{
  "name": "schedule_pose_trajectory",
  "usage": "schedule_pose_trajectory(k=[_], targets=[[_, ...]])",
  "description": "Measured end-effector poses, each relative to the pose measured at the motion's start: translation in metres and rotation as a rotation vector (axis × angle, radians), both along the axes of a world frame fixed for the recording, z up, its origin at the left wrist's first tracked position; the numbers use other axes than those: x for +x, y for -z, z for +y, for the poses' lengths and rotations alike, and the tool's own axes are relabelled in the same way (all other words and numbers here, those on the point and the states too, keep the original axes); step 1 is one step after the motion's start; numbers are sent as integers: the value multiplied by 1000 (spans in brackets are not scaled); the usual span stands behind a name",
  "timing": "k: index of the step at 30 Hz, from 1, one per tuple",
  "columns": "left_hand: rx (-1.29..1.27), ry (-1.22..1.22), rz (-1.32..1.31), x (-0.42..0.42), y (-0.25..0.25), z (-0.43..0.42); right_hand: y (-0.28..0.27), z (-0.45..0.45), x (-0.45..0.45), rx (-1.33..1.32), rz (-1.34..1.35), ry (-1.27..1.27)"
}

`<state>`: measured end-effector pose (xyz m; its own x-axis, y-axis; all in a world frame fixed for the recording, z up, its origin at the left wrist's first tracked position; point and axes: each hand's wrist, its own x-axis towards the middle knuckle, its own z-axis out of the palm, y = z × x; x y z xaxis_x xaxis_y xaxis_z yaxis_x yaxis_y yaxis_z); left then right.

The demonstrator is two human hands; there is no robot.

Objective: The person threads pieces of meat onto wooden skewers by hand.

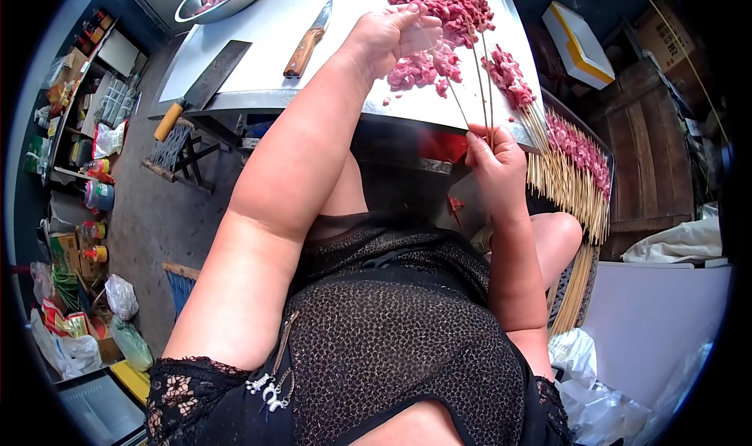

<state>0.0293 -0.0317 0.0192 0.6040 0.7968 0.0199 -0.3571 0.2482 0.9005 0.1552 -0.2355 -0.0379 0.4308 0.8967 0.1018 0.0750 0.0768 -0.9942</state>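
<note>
My left hand (392, 39) is over the table beside the pile of raw meat pieces (446, 7). Its thumb and index finger are pinched together near the upper end of a thin skewer; what they hold is too small to tell. Closer to the table's front edge, my right hand (497, 164) grips several thin skewers (479, 78) by their lower ends, fanned upward. Smaller clumps of meat (419, 70) lie below the pile. Skewered meat (509, 78) rests at the right edge of the table.
On the white table (270, 50) lie a cleaver (215, 74), a wooden-handled knife (308, 43) and a metal bowl of meat (222, 15). Many loaded skewers (576, 164) lie on the right. A stool (184, 152) stands below left; shelves (82, 93) line the far left.
</note>
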Motion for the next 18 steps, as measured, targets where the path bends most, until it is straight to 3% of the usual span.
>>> schedule_pose_trajectory(k=[7,12,18], targets=[[17,32,76,1,-1,-9,0,-4,6,-60,-63,-9],[-227,-45,-62,7,-5,-31,12,-2,-9,51,-27,47],[-283,-147,-188,13,-6,-51,31,-11,-25,141,79,50]])
